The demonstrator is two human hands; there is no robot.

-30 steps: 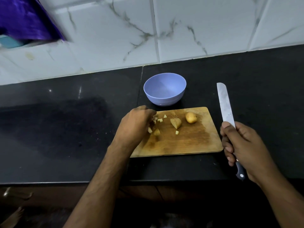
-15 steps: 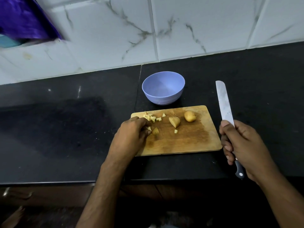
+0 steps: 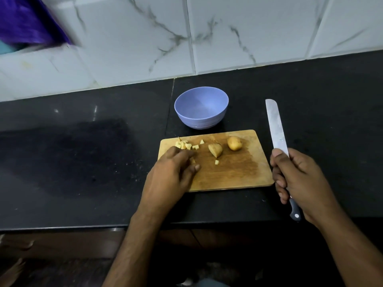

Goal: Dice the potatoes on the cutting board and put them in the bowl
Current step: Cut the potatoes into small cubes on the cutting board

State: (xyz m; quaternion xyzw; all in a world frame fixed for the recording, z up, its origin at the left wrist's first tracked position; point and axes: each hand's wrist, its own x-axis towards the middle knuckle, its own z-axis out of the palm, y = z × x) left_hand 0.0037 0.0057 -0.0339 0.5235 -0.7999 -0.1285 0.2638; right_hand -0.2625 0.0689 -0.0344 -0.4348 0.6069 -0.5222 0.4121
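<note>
A wooden board (image 3: 232,172) is laid on a black counter (image 3: 83,154), and everything else is placed from it. A heap of dice (image 3: 185,145) is seen at the board's far left corner, just beyond the fingertips of the left hand (image 3: 172,177). One piece (image 3: 192,160) is partly covered by those fingers; whether it is pinched cannot be told. A single cube (image 3: 216,162) lies near the board's middle, just right of that hand. A half potato (image 3: 215,150) sits beyond the cube, and a whole potato (image 3: 234,143) is found to its right, near the board's far edge. The bowl (image 3: 201,107) stands just behind the board.

The left hand is held palm down over the board's left end, fingers bent. The right hand (image 3: 300,181) is clenched around the handle of a knife (image 3: 277,126) just off the board's right edge, with the blade pointed away from the person
</note>
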